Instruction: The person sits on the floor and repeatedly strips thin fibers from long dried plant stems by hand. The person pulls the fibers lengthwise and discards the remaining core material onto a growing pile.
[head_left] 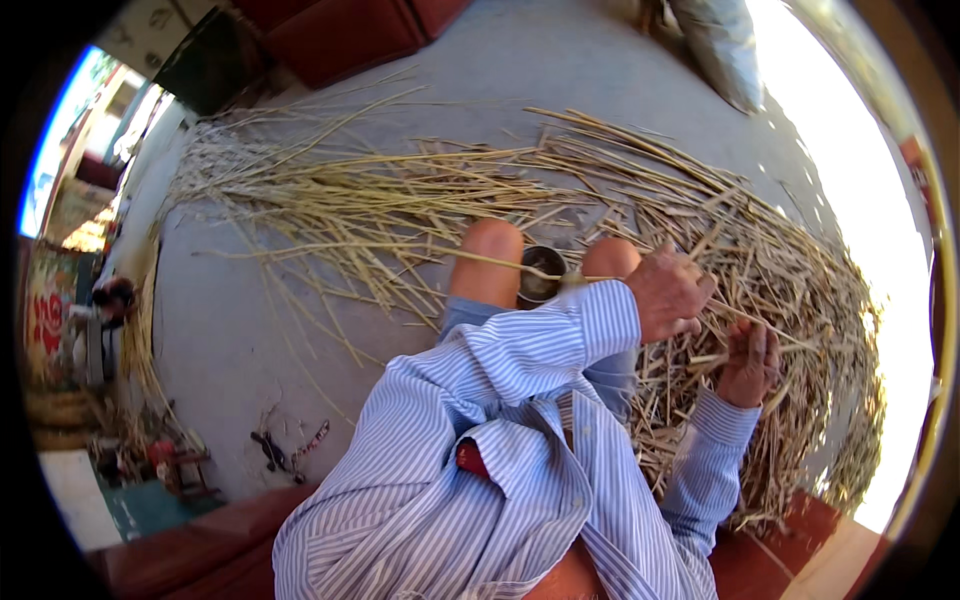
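A long, thin, dry plant stalk (420, 248) runs from the left, over my knees, to my left hand (672, 293). That hand is closed around it, palm down, just right of my right knee. Beyond my fist a thin, pale length continues to the right. My right hand (750, 365) is lower and further right, with fingers curled up and fingertips pinched at this pale end; the exact contact is small. Loose husks and short pieces (790, 430) lie heaped under and around both hands. A round metal tin (540, 275) stands between my knees.
Long yellowish stalks (350, 195) lie spread on the grey floor, their pale feathery ends to the left. More stalks (640, 155) lie beyond the heap. A red sofa (340, 40) and a pale sack (715, 50) stand at the far side. Small dark items (272, 452) lie at lower left.
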